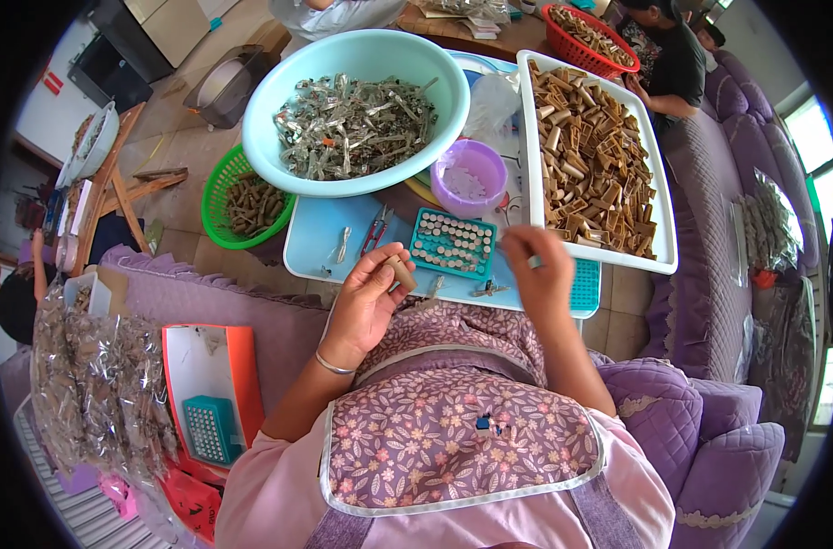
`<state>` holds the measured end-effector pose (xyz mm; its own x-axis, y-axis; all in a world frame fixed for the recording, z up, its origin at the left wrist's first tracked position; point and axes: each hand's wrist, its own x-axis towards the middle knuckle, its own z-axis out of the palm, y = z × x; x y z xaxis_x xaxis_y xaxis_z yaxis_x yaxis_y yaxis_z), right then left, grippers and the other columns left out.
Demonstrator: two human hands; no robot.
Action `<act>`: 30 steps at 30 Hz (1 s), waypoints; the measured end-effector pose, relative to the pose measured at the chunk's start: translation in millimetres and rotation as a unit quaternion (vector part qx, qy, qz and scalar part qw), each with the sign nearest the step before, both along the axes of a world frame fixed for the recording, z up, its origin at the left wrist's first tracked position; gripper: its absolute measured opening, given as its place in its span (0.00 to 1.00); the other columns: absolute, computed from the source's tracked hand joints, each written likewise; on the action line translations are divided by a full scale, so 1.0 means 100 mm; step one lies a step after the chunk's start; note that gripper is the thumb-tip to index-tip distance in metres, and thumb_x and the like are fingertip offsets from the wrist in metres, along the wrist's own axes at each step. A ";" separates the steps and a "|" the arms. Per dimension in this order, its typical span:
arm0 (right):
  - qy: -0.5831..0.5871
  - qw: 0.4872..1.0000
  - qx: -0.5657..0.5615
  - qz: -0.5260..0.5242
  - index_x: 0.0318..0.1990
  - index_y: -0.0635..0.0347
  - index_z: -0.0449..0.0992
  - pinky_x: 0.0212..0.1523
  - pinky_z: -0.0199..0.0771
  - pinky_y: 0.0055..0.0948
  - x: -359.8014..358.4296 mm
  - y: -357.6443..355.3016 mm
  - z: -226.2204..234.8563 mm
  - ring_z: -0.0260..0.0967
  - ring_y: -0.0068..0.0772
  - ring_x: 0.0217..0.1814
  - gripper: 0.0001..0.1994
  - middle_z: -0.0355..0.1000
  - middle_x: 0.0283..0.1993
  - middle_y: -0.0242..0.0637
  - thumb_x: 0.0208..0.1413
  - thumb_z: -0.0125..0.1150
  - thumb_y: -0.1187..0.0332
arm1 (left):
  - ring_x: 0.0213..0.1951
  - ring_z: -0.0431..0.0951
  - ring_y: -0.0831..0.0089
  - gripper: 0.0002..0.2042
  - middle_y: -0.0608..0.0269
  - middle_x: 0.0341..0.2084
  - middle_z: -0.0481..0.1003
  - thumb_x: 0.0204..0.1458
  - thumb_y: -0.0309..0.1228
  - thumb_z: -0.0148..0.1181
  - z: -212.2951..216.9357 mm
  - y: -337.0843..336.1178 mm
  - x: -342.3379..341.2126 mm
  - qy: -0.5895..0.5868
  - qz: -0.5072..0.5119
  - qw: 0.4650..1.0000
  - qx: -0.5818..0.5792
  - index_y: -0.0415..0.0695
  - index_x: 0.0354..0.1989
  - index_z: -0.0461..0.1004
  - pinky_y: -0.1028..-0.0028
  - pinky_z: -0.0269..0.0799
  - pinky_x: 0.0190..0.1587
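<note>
My left hand (366,297) is closed around a small tan plastic casing (401,272), held above my lap at the near edge of a light blue table (317,229). To its right, my right hand (542,270) hovers beside a teal tray (453,268) filled with rows of small round white pieces. Its fingers bend downward and look blurred, so whether they hold anything is unclear. A pair of red-handled snips (377,231) lies left of the tray. Small clear-and-metal pieces lie near the table's front edge, one of them (490,289) close to my right hand.
A pale blue basin (261,137) of metallic-looking pieces stands behind, beside a purple bowl (471,183). A white bin (670,229) holds many brown casings. At left are a green basket (217,197) and an orange-and-white box (242,366). Another person (677,78) sits at the far right.
</note>
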<state>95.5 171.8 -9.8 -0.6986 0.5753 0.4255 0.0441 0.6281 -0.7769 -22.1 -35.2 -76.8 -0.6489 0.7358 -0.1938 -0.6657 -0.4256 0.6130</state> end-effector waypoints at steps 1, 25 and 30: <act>0.039 0.997 0.055 -0.026 0.35 0.63 0.77 0.33 0.71 0.27 -0.04 0.13 0.05 0.71 0.34 0.30 0.06 0.74 0.31 0.40 0.49 0.64 0.78 | 0.50 0.71 0.71 0.13 0.63 0.49 0.71 0.61 0.26 0.51 -0.02 0.01 0.00 0.000 0.000 1.000 0.001 0.44 0.54 0.70 0.69 0.69 0.53; -0.410 0.855 0.265 0.172 0.36 0.63 0.78 0.42 0.75 0.41 -1.58 0.80 -0.16 0.76 0.48 0.39 0.09 0.77 0.35 0.50 0.48 0.57 0.72 | 0.49 0.73 0.72 0.12 0.64 0.48 0.72 0.59 0.28 0.53 -0.18 0.16 -0.06 -0.060 -0.070 0.995 0.032 0.46 0.52 0.70 0.72 0.69 0.51; -0.317 0.935 -0.030 0.157 0.36 0.64 0.75 0.32 0.75 0.28 -1.11 0.61 0.37 0.74 0.29 0.30 0.09 0.76 0.31 0.39 0.45 0.63 0.75 | 0.50 0.74 0.70 0.13 0.59 0.48 0.73 0.59 0.27 0.53 -0.03 0.21 -0.08 -0.058 -0.057 0.994 0.070 0.43 0.52 0.69 0.71 0.72 0.52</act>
